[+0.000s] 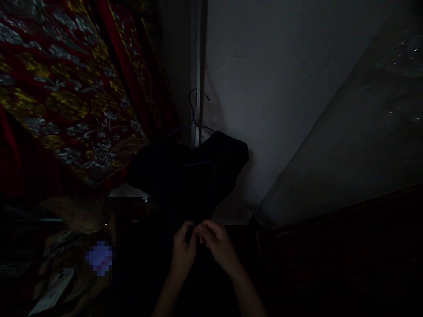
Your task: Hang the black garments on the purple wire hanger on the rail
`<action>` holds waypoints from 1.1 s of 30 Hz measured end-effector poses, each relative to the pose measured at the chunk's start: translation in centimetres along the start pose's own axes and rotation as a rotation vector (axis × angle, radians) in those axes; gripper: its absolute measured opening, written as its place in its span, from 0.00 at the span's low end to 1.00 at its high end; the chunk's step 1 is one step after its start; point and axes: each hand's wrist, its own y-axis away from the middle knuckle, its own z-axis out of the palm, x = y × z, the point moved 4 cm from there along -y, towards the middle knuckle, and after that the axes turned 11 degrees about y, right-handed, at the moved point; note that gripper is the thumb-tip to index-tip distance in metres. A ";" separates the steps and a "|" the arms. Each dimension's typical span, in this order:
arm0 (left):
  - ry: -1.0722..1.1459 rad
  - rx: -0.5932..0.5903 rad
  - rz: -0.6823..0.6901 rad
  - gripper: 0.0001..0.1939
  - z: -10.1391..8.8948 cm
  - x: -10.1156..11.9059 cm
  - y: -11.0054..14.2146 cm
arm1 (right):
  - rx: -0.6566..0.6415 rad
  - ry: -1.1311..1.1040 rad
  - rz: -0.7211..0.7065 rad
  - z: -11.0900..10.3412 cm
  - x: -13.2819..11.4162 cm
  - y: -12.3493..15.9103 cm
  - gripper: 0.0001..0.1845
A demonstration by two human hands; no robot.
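A black garment (188,180) hangs on a thin dark wire hanger (192,108) in front of a pale post, in very dim light. Low on its front, my left hand (185,242) and my right hand (213,240) meet at the fingertips. The fingers of both hands are closed in a pinch. Whatever lies between them is too small and dark to make out. The lower part of the garment fades into shadow.
Red cloth with gold and silver embroidery (66,88) hangs at the left. Below it are a pale card (53,293), a blurred-out bluish patch (100,258) and jumbled items. A grey wall (264,88) stands behind, with shiny translucent sheeting (363,132) at the right.
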 end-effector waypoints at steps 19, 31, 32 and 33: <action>-0.184 -0.236 -0.032 0.08 -2.5 3.2 -8.6 | 0.150 -0.191 -0.313 -3.6 -15.6 -7.7 0.18; -0.323 0.060 0.840 0.05 -2.9 18.8 -13.9 | 0.185 0.177 -0.567 -5.2 -18.3 -7.5 0.16; -0.328 0.093 0.866 0.05 -3.0 19.2 -13.7 | 0.191 0.202 -0.555 -5.1 -17.4 -8.0 0.16; -0.328 0.152 0.888 0.05 -3.3 19.6 -13.6 | 0.195 0.222 -0.528 -4.8 -16.3 -8.6 0.16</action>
